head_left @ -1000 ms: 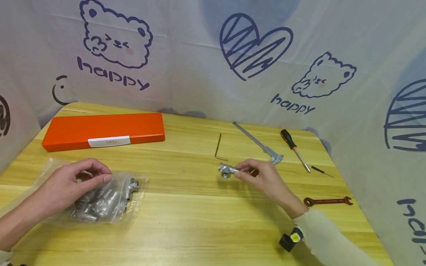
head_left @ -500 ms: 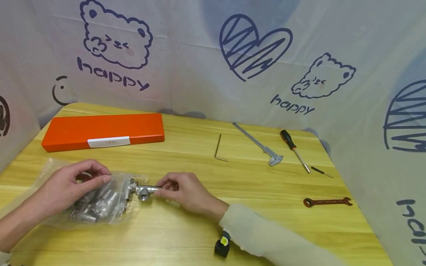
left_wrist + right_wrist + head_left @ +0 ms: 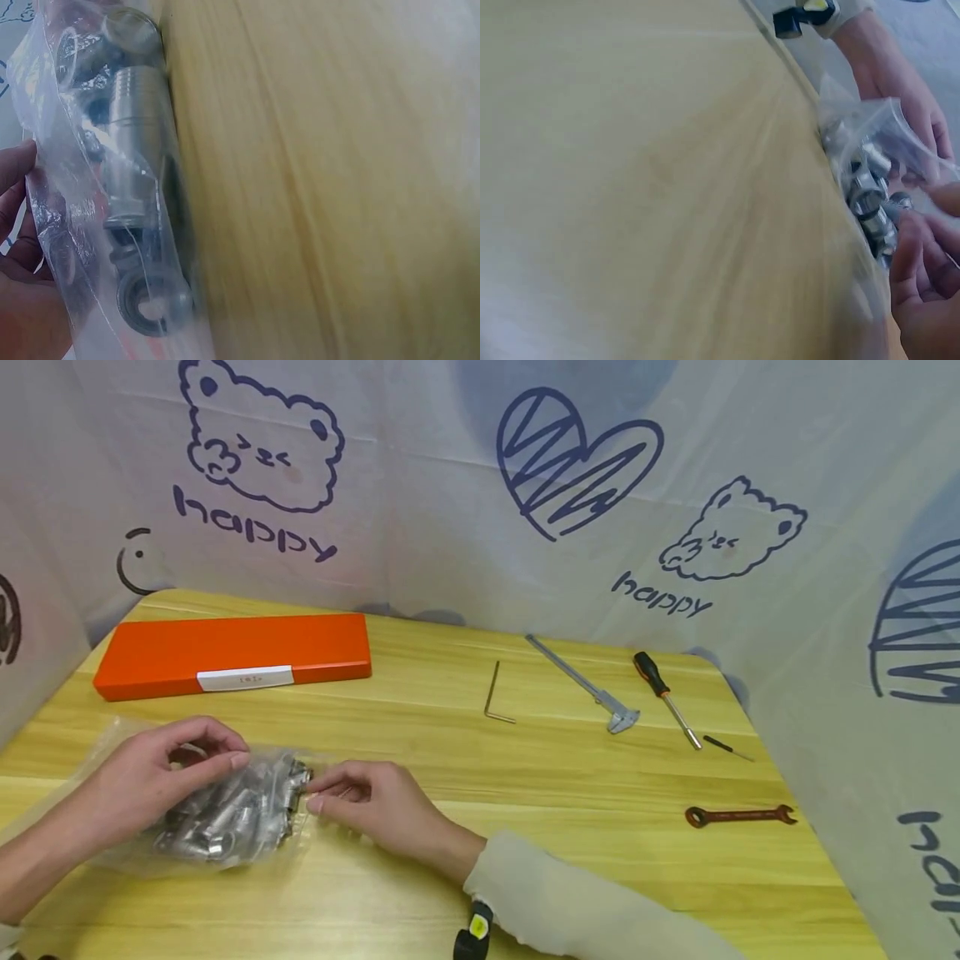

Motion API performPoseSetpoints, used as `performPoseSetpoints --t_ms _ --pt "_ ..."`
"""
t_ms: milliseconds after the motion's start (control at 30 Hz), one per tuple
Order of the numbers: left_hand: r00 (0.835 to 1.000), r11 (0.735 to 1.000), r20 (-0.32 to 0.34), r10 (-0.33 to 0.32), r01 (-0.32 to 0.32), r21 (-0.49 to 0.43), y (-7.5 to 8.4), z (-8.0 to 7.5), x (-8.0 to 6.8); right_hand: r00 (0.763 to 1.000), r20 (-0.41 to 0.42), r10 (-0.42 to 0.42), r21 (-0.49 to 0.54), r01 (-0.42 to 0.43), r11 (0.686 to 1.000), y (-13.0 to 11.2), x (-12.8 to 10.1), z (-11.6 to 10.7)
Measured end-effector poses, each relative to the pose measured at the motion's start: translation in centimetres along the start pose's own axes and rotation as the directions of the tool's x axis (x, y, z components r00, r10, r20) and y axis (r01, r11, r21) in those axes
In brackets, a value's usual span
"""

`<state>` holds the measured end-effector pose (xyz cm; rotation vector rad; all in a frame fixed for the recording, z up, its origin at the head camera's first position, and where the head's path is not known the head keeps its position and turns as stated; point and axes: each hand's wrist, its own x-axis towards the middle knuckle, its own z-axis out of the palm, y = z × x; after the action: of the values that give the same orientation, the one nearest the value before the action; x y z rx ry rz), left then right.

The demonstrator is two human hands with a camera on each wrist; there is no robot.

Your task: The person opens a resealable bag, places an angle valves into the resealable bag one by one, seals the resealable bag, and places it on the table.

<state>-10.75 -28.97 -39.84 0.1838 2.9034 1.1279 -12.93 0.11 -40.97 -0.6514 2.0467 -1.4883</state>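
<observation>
A clear plastic bag (image 3: 262, 852) full of shiny metal pipe fittings (image 3: 225, 818) lies at the left of the table, its mouth facing right. My left hand (image 3: 165, 772) pinches the bag's upper side between thumb and fingers; the left wrist view shows the film (image 3: 56, 195) rising to those fingers. At the mouth, my right hand (image 3: 378, 802) has its thumb and fingertips together on the end of a metal tee fitting, mostly hidden among the others. The right wrist view shows these fingers (image 3: 922, 259) right against the fittings (image 3: 870, 202).
Behind the bag lies a long orange case (image 3: 232, 652) with a white label. To the right are a hex key (image 3: 491, 702), a caliper (image 3: 577, 681), a screwdriver (image 3: 663, 697), a small thin screwdriver (image 3: 720, 744) and a reddish wrench (image 3: 742, 815). A patterned cloth (image 3: 450, 510) hangs behind the table.
My right hand has carried the tee fitting left from mid-table to the bag's mouth, and the tee is now in among the others. My left hand has stayed on the bag.
</observation>
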Motion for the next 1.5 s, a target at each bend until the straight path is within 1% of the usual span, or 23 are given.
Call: performPoseSetpoints --t_ms 100,167,233,367,433,467,500,567,633,733,833,967,1000,1067,1100,1133,1200,1267,1333,1367,1433,1467,1500 --pt "1.0 1.0 0.001 0.013 -0.013 0.006 0.0 -0.1 0.0 0.996 0.086 -0.003 0.049 -0.001 0.999 -0.1 -0.7 0.5" --pt "1.0 1.0 0.004 0.02 -0.02 0.014 0.0 -0.2 0.1 0.985 0.174 0.009 0.101 -0.027 0.994 -0.2 -1.2 1.0" --pt "0.999 0.999 0.021 0.033 -0.034 0.029 0.0 -0.3 0.2 0.97 0.243 0.019 0.143 -0.055 0.988 -0.2 -1.5 1.6" --pt "0.994 0.996 0.097 0.059 -0.065 0.062 0.6 -1.0 1.1 0.947 0.315 0.061 0.179 -0.122 0.976 -0.1 -2.0 2.5" --pt "0.985 0.992 0.15 0.083 -0.095 0.078 1.1 -1.2 1.8 0.941 0.33 0.078 0.184 -0.145 0.972 0.0 -2.2 2.9" --pt "0.979 0.99 0.18 0.099 -0.116 0.083 1.3 -1.3 2.3 0.939 0.333 0.086 0.189 -0.155 0.97 0.0 -2.3 3.1" --pt "0.971 0.986 0.21 0.118 -0.139 0.087 1.6 -1.4 2.9 0.938 0.334 0.09 0.194 -0.162 0.967 0.0 -2.4 3.2" --pt "0.949 0.976 0.273 0.156 -0.19 0.103 2.3 -1.3 4.2 0.941 0.327 0.091 0.198 -0.163 0.967 0.0 -2.5 3.4" --pt "0.92 0.965 0.345 0.187 -0.238 0.112 2.9 -1.0 5.4 0.948 0.308 0.083 0.194 -0.148 0.97 -0.1 -2.5 3.5" --pt "0.878 0.953 0.441 0.185 -0.27 0.136 3.7 -0.5 7.0 0.955 0.29 0.07 0.189 -0.128 0.974 0.0 -2.5 3.7" --pt "0.83 0.95 0.532 0.168 -0.28 0.137 4.5 0.0 8.1 0.957 0.283 0.059 0.154 -0.106 0.982 0.1 -2.5 3.8" --pt "0.765 0.961 0.626 0.151 -0.262 0.089 5.2 0.4 8.9 0.961 0.273 0.041 0.09 -0.068 0.994 0.3 -2.6 3.6" --pt "0.753 0.963 0.639 0.155 -0.261 0.074 5.3 0.4 9.0 0.961 0.272 0.039 0.089 -0.066 0.994 0.3 -2.7 3.4" --pt "0.747 0.965 0.645 0.161 -0.255 0.056 5.4 0.5 9.0 0.965 0.261 0.026 0.075 -0.047 0.996 0.4 -2.8 3.2" --pt "0.751 0.965 0.64 0.164 -0.257 0.054 5.5 0.5 9.0 0.968 0.249 0.017 0.062 -0.033 0.998 0.4 -2.9 3.0" --pt "0.76 0.963 0.627 0.169 -0.262 0.058 5.6 0.6 8.9 0.972 0.234 0.007 0.053 -0.02 0.998 0.5 -3.0 2.7" --pt "0.786 0.963 0.591 0.18 -0.263 0.057 5.9 0.5 8.7 0.98 0.197 -0.024 0.017 0.021 1.0 0.7 -3.3 1.9" --pt "0.82 0.968 0.541 0.184 -0.247 0.045 6.3 0.4 8.5 0.986 0.151 -0.065 -0.05 0.074 0.996 0.9 -3.8 0.8" --pt "0.855 0.971 0.48 0.199 -0.238 0.022 6.9 0.1 8.2 0.985 0.121 -0.122 -0.145 0.139 0.98 1.1 -4.3 -0.9" --pt "0.869 0.973 0.449 0.207 -0.231 -0.002 7.2 -0.1 8.0 0.982 0.109 -0.155 -0.212 0.175 0.961 1.1 -4.6 -1.8" --pt "0.901 0.978 0.383 0.202 -0.202 -0.041 7.8 -0.6 7.7 0.969 0.106 -0.221 -0.335 0.244 0.91 0.8 -5.3 -3.7" --pt "0.916 0.98 0.348 0.201 -0.192 -0.061 8.1 -0.8 7.5 0.96 0.111 -0.258 -0.395 0.281 0.875 0.5 -5.7 -4.7" --pt "0.929 0.981 0.315 0.194 -0.178 -0.081 8.4 -1.1 7.3 0.946 0.119 -0.302 -0.459 0.323 0.828 0.1 -6.0 -5.8"
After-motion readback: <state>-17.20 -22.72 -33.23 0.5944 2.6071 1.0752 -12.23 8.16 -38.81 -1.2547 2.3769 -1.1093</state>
